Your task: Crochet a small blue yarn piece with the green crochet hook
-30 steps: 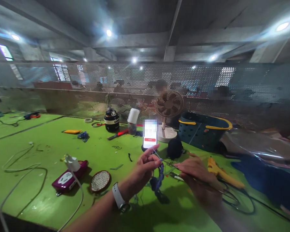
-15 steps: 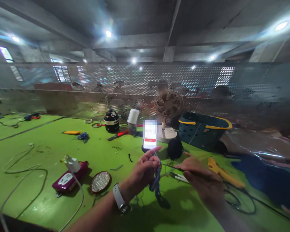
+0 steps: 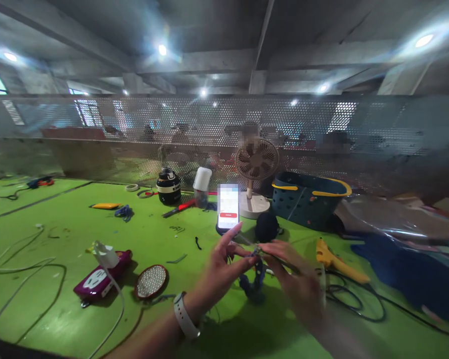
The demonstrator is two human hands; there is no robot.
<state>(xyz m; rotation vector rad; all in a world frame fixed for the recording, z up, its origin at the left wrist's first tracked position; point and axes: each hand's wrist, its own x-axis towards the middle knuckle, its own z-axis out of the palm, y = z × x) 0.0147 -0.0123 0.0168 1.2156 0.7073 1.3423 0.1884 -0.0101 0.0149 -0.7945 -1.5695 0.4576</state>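
Green table [image 3: 97, 224]; right hand [image 3: 297, 276] blurred, blue yarn piece [image 3: 260, 272] partly hidden.

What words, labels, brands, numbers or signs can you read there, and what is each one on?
None reads clearly.
Phone: small text on its screen, including on the red button, too small; the upper part is pixelated.
Black jar: lettering on its pale band, too blurred.
Green table: dark handwritten marks, unclear.
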